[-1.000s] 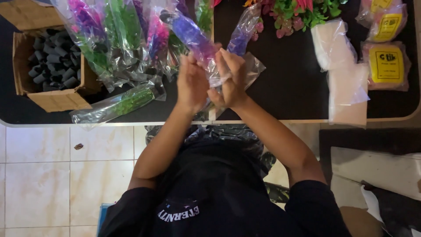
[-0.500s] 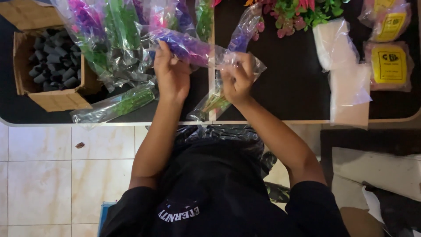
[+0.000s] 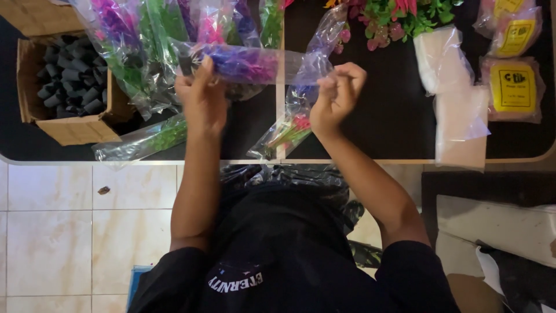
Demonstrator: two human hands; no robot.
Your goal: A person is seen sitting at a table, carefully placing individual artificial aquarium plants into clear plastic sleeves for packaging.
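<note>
- I see a dark surface (image 3: 370, 122) with a pale rim across the top of the view; tiled floor (image 3: 52, 232) below it, on the left.
- Person in a black shirt (image 3: 278, 255) at the near edge, both arms reaching up over the surface.
- Pile of bagged artificial flowers (image 3: 139, 46) top left: purple, pink and green stems in clear sleeves, overlapping.
- Open cardboard box (image 3: 69, 124) far left, full of small dark tubes (image 3: 66, 81).
- Stack of clear empty bags (image 3: 457, 93) on the right; part hangs over the surface rim.
- Yellow-labelled packets (image 3: 512, 87) far right, just beside the bags.
- Loose flower bunch (image 3: 399, 17), green with red and pink, at the top edge.
- Bagged green stem (image 3: 142, 142) lies near the rim, left of the arms.
- Clear sleeve with purple flowers (image 3: 243, 64) sits held up between the hands, lying crosswise over the surface, above another bagged stem (image 3: 284, 130).
- Left hand (image 3: 202, 95) clenched around the flower end of the sleeve.
- Right hand (image 3: 336, 93) pinches the plastic at the open end, fingers curled.
</note>
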